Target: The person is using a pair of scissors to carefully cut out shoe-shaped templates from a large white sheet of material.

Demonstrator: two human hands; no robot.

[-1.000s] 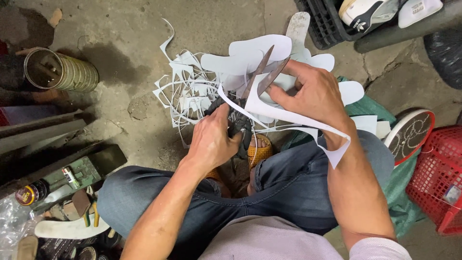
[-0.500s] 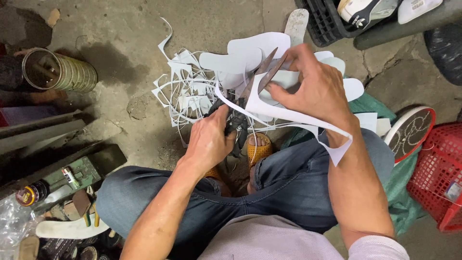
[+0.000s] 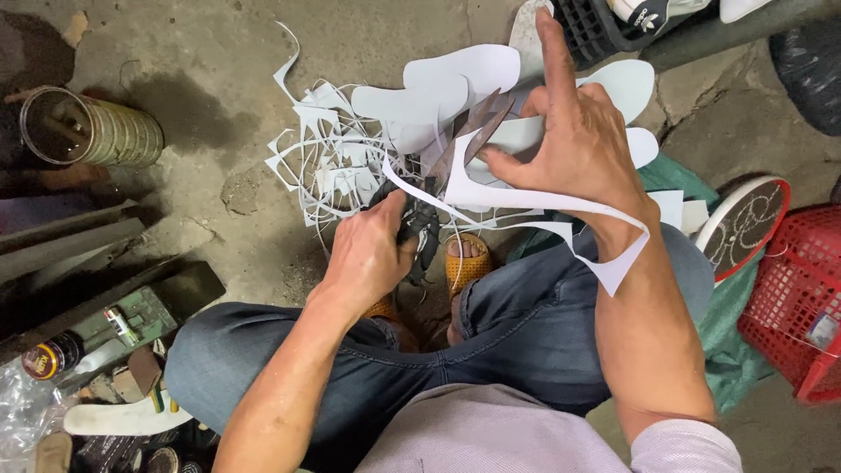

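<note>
The white sheet [image 3: 526, 188] I'm cutting hangs in the air over my knees, above the concrete floor [image 3: 219, 52], with the scissors [image 3: 455, 149] biting into its near edge. My right hand [image 3: 578, 149] pinches the sheet between thumb and bent fingers, forefinger sticking straight up, so the material stays taut and turned toward the blades. A long trimmed strip [image 3: 604, 254] curls off the sheet and drapes across my right wrist, hanging free because it is already cut loose along most of its length. My left hand [image 3: 372, 254] is closed tight round the dark handles, blades pointing away from me and standing partly apart in the sheet.

Just beyond the scissors, a heap of white offcuts [image 3: 333, 166] lies on the floor, and past it several sole-shaped cutouts [image 3: 455, 83] lie flat, toward the far edge. My jeans [image 3: 526, 333] and an orange sandal [image 3: 469, 263] sit directly beneath the work. Toward the floor's left edge stands a tin can [image 3: 92, 131]; a red basket [image 3: 793, 307] is at the right edge, with a shoe sole [image 3: 745, 223] propped beside it.
</note>
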